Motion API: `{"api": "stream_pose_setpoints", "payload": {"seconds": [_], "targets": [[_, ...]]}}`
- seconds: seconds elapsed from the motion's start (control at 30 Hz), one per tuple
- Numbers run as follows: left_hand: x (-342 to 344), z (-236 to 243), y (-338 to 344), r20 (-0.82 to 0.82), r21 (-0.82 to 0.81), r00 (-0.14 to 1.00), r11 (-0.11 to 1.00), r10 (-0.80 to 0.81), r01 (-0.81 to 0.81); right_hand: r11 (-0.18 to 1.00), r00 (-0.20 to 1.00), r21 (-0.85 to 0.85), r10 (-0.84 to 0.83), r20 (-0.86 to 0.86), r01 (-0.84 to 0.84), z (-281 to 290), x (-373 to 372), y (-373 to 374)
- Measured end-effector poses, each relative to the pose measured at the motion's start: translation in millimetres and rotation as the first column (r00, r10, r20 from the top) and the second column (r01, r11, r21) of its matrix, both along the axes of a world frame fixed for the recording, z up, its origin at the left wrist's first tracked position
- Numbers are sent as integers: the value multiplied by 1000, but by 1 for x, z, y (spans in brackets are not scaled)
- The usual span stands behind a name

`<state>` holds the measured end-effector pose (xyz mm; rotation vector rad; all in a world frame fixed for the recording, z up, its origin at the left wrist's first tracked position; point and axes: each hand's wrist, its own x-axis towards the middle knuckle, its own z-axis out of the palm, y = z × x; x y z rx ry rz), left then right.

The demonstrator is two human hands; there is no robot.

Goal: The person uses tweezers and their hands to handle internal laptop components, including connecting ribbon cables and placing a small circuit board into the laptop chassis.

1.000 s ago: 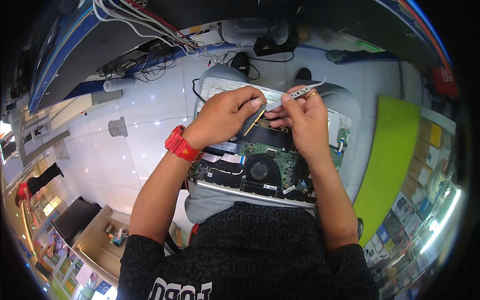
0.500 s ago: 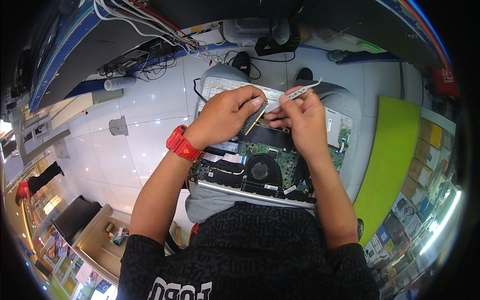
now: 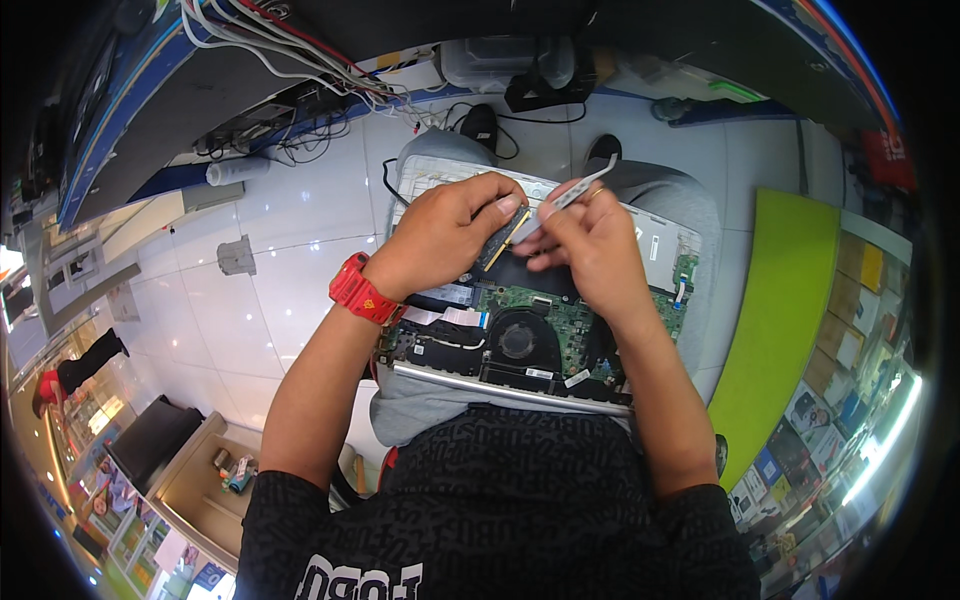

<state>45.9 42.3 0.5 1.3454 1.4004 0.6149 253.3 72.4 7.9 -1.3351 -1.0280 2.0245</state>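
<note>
The opened laptop (image 3: 650,250) lies on the lap (image 3: 410,412), its shell holding a green board (image 3: 572,325) and, at its 6 o'clock, a fan (image 3: 516,342). At 8 o'clock a tan drawer (image 3: 185,490) holds small things (image 3: 235,472). Over the laptop's upper half, the right hand (image 3: 600,250) has its grip pinching tweezers (image 3: 578,190), the left hand (image 3: 445,232), at 11 o'clock, a memory stick (image 3: 503,243).

Module (image 3: 498,245) and tweezers (image 3: 589,183) block the gap between left hand (image 3: 450,232) and right hand (image 3: 592,240); left of both, space over the floor (image 3: 300,270) is open.
</note>
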Motion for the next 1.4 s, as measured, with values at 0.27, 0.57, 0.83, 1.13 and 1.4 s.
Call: {"api": "stream_pose_setpoints", "payload": {"seconds": [0.27,0.57,0.83,1.13,1.4], "targets": [[-3,4,1,96,-108,995,994,35,-25,818,953,542,24,303,-193,4,23,3],[-13,-4,5,368,-249,928,968,57,39,243,855,826,33,517,-509,-6,5,7],[-19,-5,3,376,-210,923,978,80,1,995,994,93,26,105,-35,12,-8,-6],[-3,9,3,394,-257,913,966,109,-4,983,979,-75,-174,-111,166,9,7,-13],[4,12,7,268,-306,959,952,92,-6,983,986,109,-142,-83,150,4,28,5]]}}
